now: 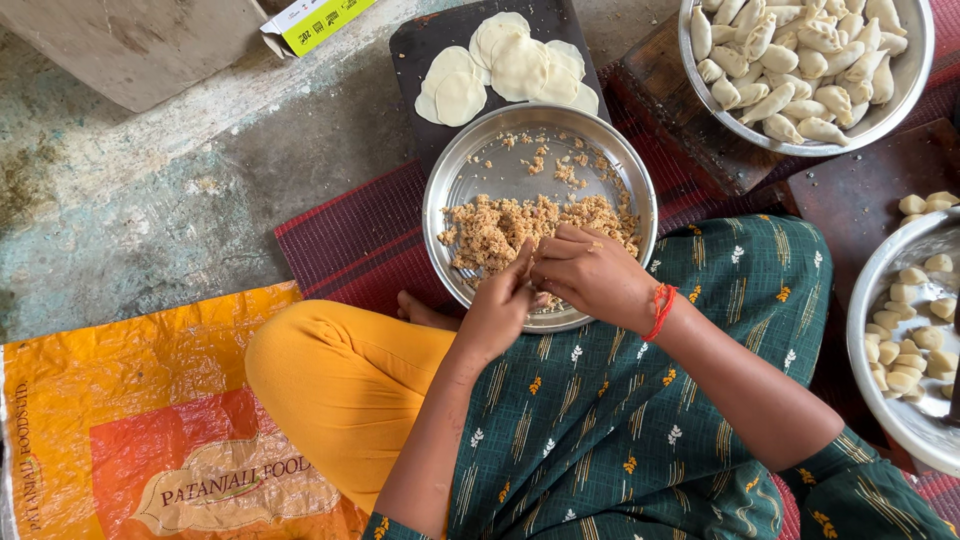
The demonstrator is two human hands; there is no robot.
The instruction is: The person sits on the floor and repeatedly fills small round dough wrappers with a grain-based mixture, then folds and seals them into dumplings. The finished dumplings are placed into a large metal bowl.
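Observation:
My left hand [497,310] and my right hand [590,272] meet over the near rim of a round steel plate [470,180] that holds crumbly brown filling [500,225]. The fingers of both hands are pinched together around something small; what they hold is hidden between them. A red thread circles my right wrist. Beyond the plate, several flat white dough discs [505,65] lie on a dark board [420,50].
A steel bowl [915,60] of folded white dumplings [790,60] stands at the top right. Another steel bowl [870,300] with small dough balls [905,340] is at the right edge. An orange plastic sack [140,430] lies at the lower left. A maroon mat [350,240] is underneath.

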